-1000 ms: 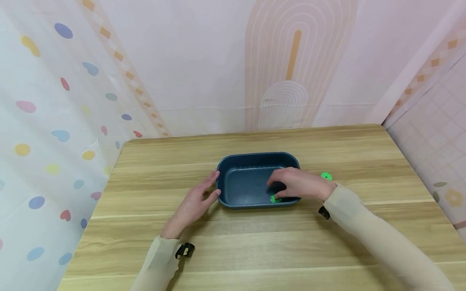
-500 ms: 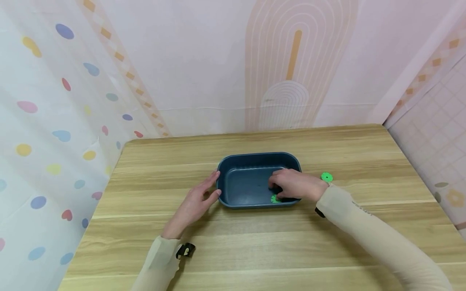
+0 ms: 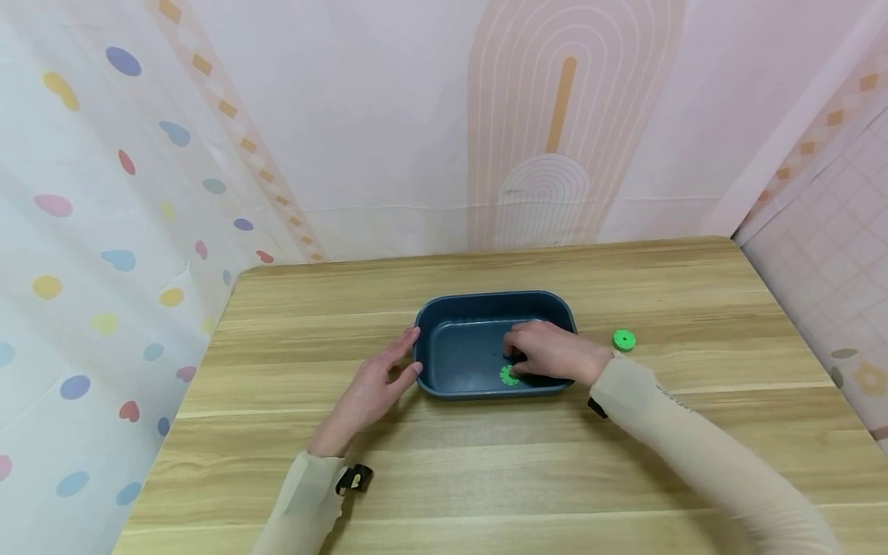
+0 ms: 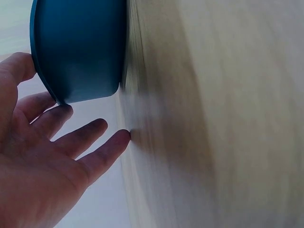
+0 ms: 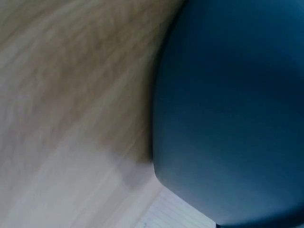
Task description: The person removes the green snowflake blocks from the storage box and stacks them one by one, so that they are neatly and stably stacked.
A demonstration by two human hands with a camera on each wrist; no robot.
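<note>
A dark blue oblong basin (image 3: 463,347) stands on the table. Inside it, my right hand (image 3: 555,353) reaches over the right end with bent fingers and holds a small green interlocking disc (image 3: 509,376), notched round its edge, at the thumb tip. Part of that disc is hidden by the thumb. My left hand (image 3: 371,389) touches the basin's left end with spread fingertips. The left wrist view shows the left hand (image 4: 52,137) with its thumb and two fingers at the basin's rim. Only the basin's outer wall (image 5: 232,114) shows in the right wrist view, not the hand.
To the right of the basin, a green notched disc (image 3: 624,340) with a centre hole lies on the wood-grain table (image 3: 458,470); its side looks thick, like stacked discs. Patterned curtains (image 3: 388,116) close off the back and both sides.
My right hand has shifted left within the basin, and the green disc at its thumb has moved left, showing more of its face. The left hand stays at the basin's end.
</note>
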